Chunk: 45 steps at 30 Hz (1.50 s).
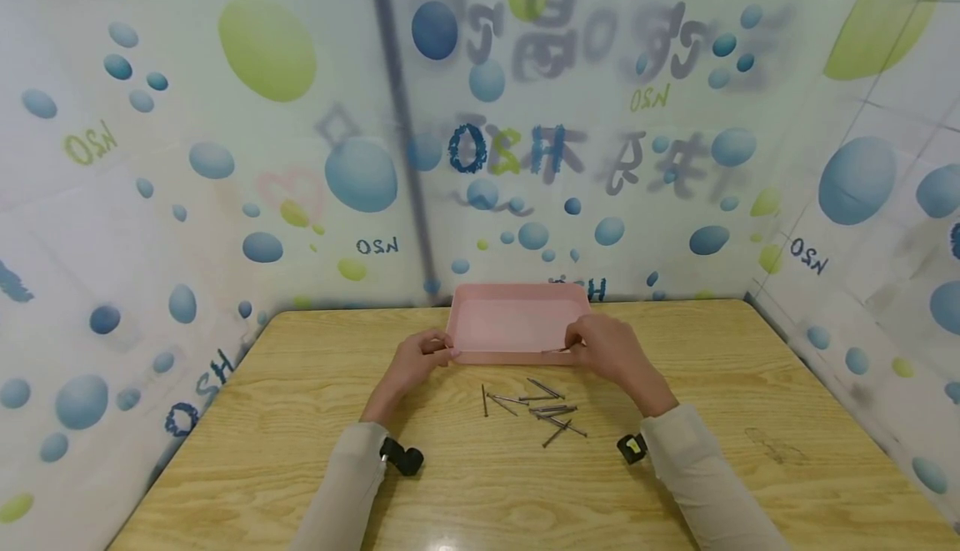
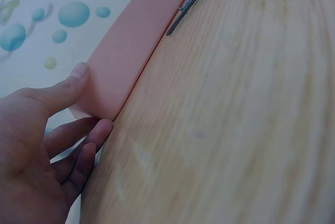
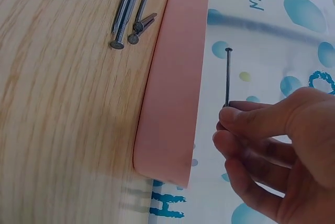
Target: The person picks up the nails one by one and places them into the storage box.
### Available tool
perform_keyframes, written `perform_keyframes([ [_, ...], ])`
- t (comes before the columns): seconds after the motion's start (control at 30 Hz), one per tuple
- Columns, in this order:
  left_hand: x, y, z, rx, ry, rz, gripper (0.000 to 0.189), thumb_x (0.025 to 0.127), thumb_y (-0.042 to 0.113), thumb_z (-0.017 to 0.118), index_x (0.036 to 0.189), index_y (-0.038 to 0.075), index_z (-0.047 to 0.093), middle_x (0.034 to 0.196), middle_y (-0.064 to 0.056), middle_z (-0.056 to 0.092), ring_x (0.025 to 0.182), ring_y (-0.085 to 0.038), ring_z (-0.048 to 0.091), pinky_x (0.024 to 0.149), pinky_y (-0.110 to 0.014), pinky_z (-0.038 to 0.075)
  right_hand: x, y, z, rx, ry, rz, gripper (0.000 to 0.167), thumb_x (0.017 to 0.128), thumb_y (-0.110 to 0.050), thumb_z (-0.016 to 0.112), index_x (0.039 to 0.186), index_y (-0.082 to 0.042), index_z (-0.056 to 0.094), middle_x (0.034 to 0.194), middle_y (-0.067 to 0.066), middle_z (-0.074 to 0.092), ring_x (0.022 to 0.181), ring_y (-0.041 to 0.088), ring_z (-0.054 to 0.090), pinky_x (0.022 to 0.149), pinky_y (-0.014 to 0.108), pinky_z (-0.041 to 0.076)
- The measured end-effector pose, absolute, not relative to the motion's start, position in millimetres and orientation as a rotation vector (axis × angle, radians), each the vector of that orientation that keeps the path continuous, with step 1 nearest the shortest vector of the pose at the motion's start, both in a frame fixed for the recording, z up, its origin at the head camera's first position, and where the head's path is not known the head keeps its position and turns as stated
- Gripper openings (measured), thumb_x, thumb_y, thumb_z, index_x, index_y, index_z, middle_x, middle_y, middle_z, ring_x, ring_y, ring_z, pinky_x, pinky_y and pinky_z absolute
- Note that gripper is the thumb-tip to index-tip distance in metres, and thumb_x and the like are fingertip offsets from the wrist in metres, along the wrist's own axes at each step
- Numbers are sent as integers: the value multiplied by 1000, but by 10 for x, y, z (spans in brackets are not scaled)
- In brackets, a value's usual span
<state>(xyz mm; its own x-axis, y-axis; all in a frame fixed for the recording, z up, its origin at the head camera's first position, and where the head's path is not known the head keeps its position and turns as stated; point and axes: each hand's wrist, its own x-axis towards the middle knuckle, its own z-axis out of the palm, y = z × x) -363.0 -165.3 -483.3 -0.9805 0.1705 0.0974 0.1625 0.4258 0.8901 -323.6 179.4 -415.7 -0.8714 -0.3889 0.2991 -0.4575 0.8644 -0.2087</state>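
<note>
A shallow pink tray (image 1: 517,358) stands at the far edge of the wooden table. My left hand (image 1: 416,361) holds its near left corner, with the thumb (image 2: 79,71) on the upper edge and the fingertips (image 2: 104,128) low at the corner. Over the tray's near right side, my right hand (image 1: 611,351) pinches one nail (image 3: 228,77) between thumb and fingers, its flat head pointing away from the hand. Several more steel nails (image 1: 553,408) lie scattered in front of the tray, some crossing each other.
The light wooden table (image 1: 465,484) extends in front and to both sides. A pale wall covering (image 1: 480,234) with blue and green dots rises right behind the tray. Each wrist carries a small black camera, the left one (image 1: 405,459) and the right one (image 1: 632,448).
</note>
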Motion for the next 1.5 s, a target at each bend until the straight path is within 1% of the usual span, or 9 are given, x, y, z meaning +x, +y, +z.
perform_keyframes([
  [0.07, -3638, -1667, -4839, 326, 2646, 1647, 16, 96, 23, 75, 102, 10, 69, 90, -11, 75, 83, -18, 66, 76, -31, 49, -3240, 1799, -4158, 612, -2797, 392, 9, 92, -10, 75, 94, -14, 82, 94, 2, 79, 85, 20, 73, 75, 43, 60],
  [0.2, -3632, -1671, -4831, 326, 2643, 1649, 14, 96, 23, 75, 102, 11, 69, 90, -9, 75, 83, -17, 66, 76, -30, 49, -3236, 1795, -4154, 553, -2795, 374, 6, 93, -12, 76, 94, -12, 82, 94, 4, 78, 83, 21, 72, 73, 43, 60],
  [0.3, -3635, -1674, -4834, 319, 2644, 1651, 13, 96, 22, 75, 101, 11, 69, 91, -7, 75, 83, -16, 66, 76, -30, 50, -3230, 1791, -4153, 521, -2775, 371, 5, 93, -13, 77, 93, -12, 81, 92, 5, 78, 80, 21, 72, 70, 43, 59],
  [0.4, -3633, -1677, -4836, 320, 2645, 1652, 12, 96, 21, 75, 101, 12, 69, 91, -7, 75, 82, -17, 66, 76, -30, 50, -3234, 1794, -4166, 496, -2754, 363, 5, 93, -13, 76, 91, -12, 81, 91, 5, 78, 77, 21, 71, 66, 41, 59],
  [0.6, -3626, -1675, -4835, 341, 2647, 1654, 12, 96, 21, 75, 100, 11, 69, 88, -9, 74, 81, -18, 64, 75, -31, 49, -3258, 1815, -4208, 433, -2741, 353, 13, 93, -7, 69, 90, -13, 81, 91, 5, 77, 75, 20, 69, 62, 40, 57],
  [0.73, -3629, -1673, -4836, 343, 2645, 1652, 11, 97, 21, 74, 100, 12, 69, 87, -9, 73, 81, -17, 64, 75, -32, 48, -3264, 1831, -4216, 384, -2755, 367, 16, 94, -5, 66, 91, -12, 81, 89, 5, 77, 71, 17, 65, 60, 38, 55],
  [1.0, -3632, -1670, -4838, 338, 2650, 1648, 10, 96, 20, 75, 100, 12, 69, 89, -7, 75, 81, -18, 65, 76, -32, 49, -3284, 1855, -4231, 336, -2753, 387, 17, 94, -4, 65, 91, -11, 81, 89, 6, 76, 67, 16, 62, 56, 36, 53],
  [1.3, -3649, -1670, -4850, 342, 2658, 1638, 11, 97, 20, 74, 101, 12, 69, 86, -6, 74, 80, -16, 64, 72, -31, 46, -3302, 1863, -4253, 309, -2760, 389, 19, 94, -3, 64, 91, -10, 81, 88, 7, 75, 65, 15, 58, 53, 33, 48],
  [1.5, -3636, -1671, -4844, 314, 2657, 1638, 11, 96, 21, 75, 101, 13, 69, 90, -5, 75, 82, -17, 65, 76, -31, 48, -3305, 1856, -4271, 306, -2739, 382, 19, 94, -2, 64, 90, -9, 81, 87, 7, 75, 63, 15, 56, 51, 30, 45],
])
